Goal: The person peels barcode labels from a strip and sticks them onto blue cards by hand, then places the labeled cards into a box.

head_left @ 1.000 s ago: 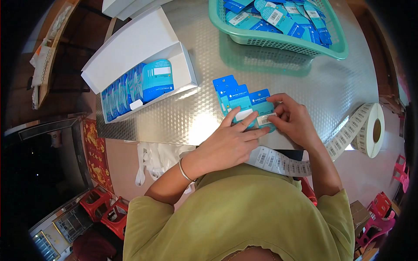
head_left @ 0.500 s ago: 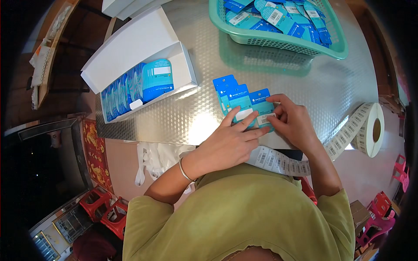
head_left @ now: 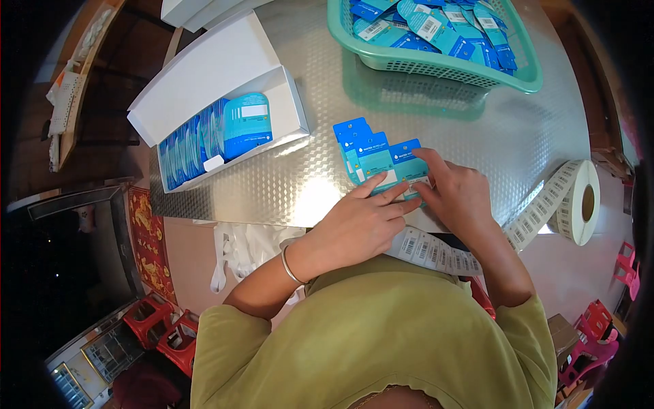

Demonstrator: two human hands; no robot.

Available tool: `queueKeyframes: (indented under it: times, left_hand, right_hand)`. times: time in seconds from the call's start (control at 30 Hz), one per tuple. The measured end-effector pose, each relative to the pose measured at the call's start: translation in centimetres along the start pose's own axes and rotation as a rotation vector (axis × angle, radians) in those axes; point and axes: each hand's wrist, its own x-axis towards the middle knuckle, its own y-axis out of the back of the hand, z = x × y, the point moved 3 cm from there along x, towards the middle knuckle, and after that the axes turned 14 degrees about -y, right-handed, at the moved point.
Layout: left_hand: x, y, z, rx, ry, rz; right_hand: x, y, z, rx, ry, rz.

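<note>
Several blue-and-teal packaging cards overlap in a fanned row on the metal table; the rightmost card (head_left: 407, 151) carries a white barcode label, now partly covered by fingers. My left hand (head_left: 361, 228) lies over the lower part of the cards, fingers spread and stretched out. At the rightmost card's right side is my right hand (head_left: 460, 194). Its forefinger touches the card's upper right part and its thumb rests at the label, the two apart, the other fingers curled under. A strip of barcode labels (head_left: 436, 253) runs below my hands, against the green shirt.
A white box (head_left: 300, 112), lid up, holds a row of similar cards at the left. The green plastic basket (head_left: 436, 68) at the back is heaped with labelled cards. A label roll (head_left: 587, 204) stands by the table's right edge. Red stools (head_left: 180, 341) are on the floor.
My right thumb has moved slightly left across the label on the rightmost card, and the forefinger has come in a little. My left fingertips have shifted slightly; the cards stay in place.
</note>
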Motion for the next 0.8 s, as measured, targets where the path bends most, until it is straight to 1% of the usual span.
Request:
queueKeyframes:
  times: [0.23, 0.33, 0.43, 0.53, 0.63, 0.73, 0.8]
  left_hand:
    - [0.0, -0.1, -0.1, -0.005, 0.0, 0.001]
    - [-0.1, 0.0, -0.1, -0.009, 0.004, -0.009]
    - [-0.1, 0.0, -0.1, -0.012, 0.006, -0.029]
    - [-0.1, 0.1, -0.1, -0.021, 0.008, -0.038]
    - [-0.1, 0.2, -0.1, -0.046, 0.01, -0.021]
    - [0.1, 0.6, 0.0, -0.025, -0.006, -0.009]
    - [0.1, 0.8, 0.0, -0.014, -0.015, 0.003]
  right_hand:
    - [0.6, 0.2, 0.2, -0.192, -0.094, -0.042]
    - [1.5, 0.6, 1.9, -0.068, -0.066, 0.002]
    - [2.2, 1.1, 3.4, 0.093, -0.08, -0.086]
    - [2.8, 1.6, 4.1, 0.261, -0.202, -0.224]
    - [2.1, 2.0, 2.5, 0.287, 0.232, 0.01]
    - [1.7, 0.8, 1.9, 0.231, 0.36, -0.101]
    - [1.7, 0.9, 1.5, 0.215, 0.33, -0.13]
